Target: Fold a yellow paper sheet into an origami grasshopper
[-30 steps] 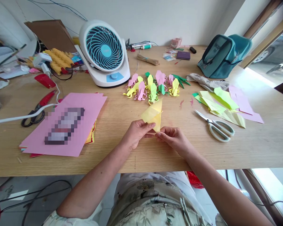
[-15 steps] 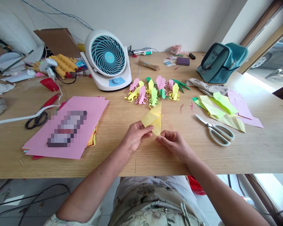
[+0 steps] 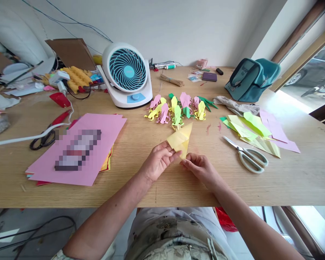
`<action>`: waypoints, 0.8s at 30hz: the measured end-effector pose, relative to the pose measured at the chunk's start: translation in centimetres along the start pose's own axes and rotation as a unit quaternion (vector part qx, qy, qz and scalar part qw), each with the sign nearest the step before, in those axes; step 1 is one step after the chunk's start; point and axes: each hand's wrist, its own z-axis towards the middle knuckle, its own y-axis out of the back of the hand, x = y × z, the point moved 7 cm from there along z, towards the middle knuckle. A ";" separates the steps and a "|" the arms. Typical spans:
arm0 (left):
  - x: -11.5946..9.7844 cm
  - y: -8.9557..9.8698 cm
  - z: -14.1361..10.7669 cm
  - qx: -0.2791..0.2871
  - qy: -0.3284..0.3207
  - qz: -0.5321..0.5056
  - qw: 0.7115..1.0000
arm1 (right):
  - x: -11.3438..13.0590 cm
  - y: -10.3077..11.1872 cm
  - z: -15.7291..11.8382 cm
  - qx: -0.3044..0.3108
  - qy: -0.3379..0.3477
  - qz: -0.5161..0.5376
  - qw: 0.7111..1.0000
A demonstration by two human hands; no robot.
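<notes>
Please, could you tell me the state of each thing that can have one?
Yellow paper: folded, held between left hand and right hand
White-handled scissors: lying flat, apparently closed
Fan: standing; running or not, cannot tell
Pink sheet: flat, on a stack
Paper figures: folded, grouped
Sticks: tied together
Paper scraps: loose, overlapping
Bag: standing upright

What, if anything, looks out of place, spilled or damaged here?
A blocky pixelated patch on the pink rectangular paper sheet looks odd: it hides whatever lies there. Also, two small pink marks dot the brown wooden tabletop near the white-handled metal scissors; whether stains or scraps, I can't tell.
</notes>
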 end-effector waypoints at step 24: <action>-0.8 0.5 0.0 -0.040 -0.043 0.037 0.998 | 0.8 -0.4 -0.2 0.013 0.008 -0.033 0.999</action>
